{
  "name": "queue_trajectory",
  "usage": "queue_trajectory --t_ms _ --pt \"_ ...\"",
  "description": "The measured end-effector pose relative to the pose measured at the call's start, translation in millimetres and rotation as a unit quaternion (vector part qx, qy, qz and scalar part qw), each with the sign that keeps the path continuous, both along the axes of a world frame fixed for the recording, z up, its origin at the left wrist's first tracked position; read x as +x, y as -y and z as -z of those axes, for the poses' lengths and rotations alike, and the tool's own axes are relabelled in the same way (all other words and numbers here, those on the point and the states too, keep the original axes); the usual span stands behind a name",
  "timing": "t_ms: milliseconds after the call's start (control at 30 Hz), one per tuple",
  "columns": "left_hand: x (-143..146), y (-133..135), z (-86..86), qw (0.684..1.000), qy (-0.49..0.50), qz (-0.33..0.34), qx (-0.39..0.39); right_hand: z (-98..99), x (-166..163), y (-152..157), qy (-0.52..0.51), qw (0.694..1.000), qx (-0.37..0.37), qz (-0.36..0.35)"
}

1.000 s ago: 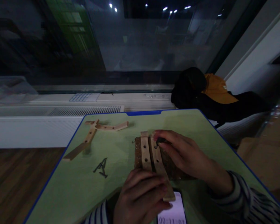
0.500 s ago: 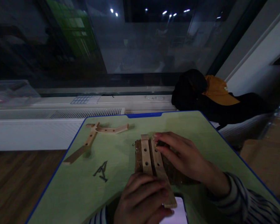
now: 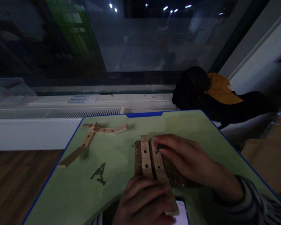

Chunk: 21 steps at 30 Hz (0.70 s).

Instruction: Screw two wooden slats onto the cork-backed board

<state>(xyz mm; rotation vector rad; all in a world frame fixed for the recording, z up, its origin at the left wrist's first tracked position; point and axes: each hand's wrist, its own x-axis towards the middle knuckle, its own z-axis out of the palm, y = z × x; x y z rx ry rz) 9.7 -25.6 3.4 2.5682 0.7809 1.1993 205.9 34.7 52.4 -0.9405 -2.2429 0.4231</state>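
Two pale bent wooden pieces, a left one (image 3: 145, 158) and a right one (image 3: 160, 170), lie side by side on a rough brown block (image 3: 138, 159). Each shows two drilled holes. My left hand (image 3: 142, 201) is closed over their near halves, fingers wrapped across the right piece and hiding the left one's lower end. Between thumb and fingertips, my right hand (image 3: 189, 157) pinches a dark screw (image 3: 161, 146), its tip at the upper hole of the right piece. Several loose dark screws (image 3: 99, 173) lie on the green table (image 3: 67, 190), left of the block.
Two more bent wooden pieces (image 3: 90, 134) rest at the table's far left, touching each other. A lit phone (image 3: 181, 212) lies under the right piece's near end. Beyond the blue table edge are a radiator (image 3: 32, 131), a windowsill, and dark clothing with an orange cap (image 3: 222, 89).
My right hand has lowered slightly, bringing the screw's tip to the upper hole of the right piece. My left hand keeps its hold. The view has shifted a little.
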Motion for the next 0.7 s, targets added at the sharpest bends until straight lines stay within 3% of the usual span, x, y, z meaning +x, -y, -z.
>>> queue_trajectory --t_ms 433,700 --pt "-1.6 -0.9 0.7 1.000 -0.010 0.014 0.010 5.9 -3.1 -1.8 -0.018 0.998 0.060 0.001" --pt "0.3 -0.8 -2.2 1.000 -0.007 0.002 0.013 -1.6 -0.4 0.8 -0.004 1.000 0.014 -0.018"
